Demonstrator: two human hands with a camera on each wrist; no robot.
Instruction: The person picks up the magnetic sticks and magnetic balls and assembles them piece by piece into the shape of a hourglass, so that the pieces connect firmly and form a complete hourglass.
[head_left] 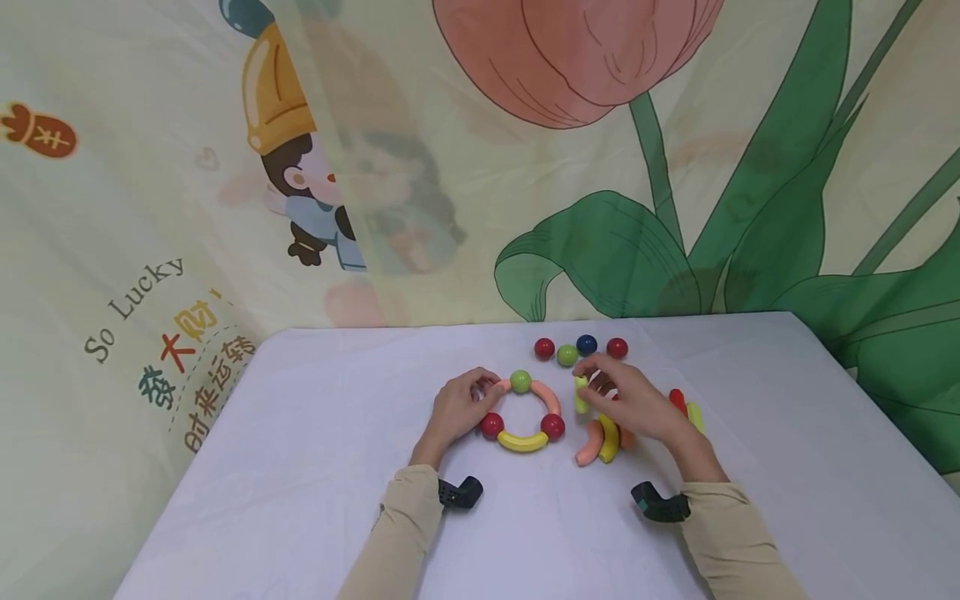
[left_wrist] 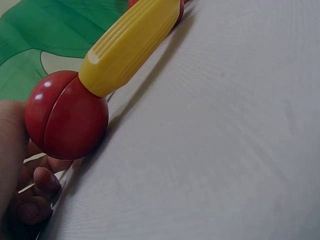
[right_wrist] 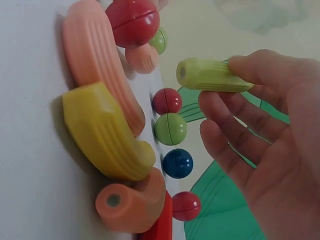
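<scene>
A ring of balls and curved rods lies on the table. It has a green ball [head_left: 521, 382] at the top, a red ball [head_left: 492, 425] at lower left, another red ball [head_left: 552, 427] at lower right, a yellow curved rod [head_left: 522, 442] between those and a pink curved rod [head_left: 547, 397] at right. My left hand [head_left: 459, 408] grips the left pink curved rod [head_left: 504, 387], partly covering it, beside the lower-left ball. Thumb and fingers of my right hand [head_left: 630, 398] pinch a light green rod [right_wrist: 212, 75], raised above the table to the right of the ring.
Below my right hand lie loose curved rods: pink [head_left: 590, 442], yellow [head_left: 608, 438] and orange [right_wrist: 132, 202]. A red rod [head_left: 678, 401] and a light green rod [head_left: 695, 416] lie further right. Red [head_left: 544, 349], green [head_left: 567, 355] and blue [head_left: 587, 344] balls stand behind.
</scene>
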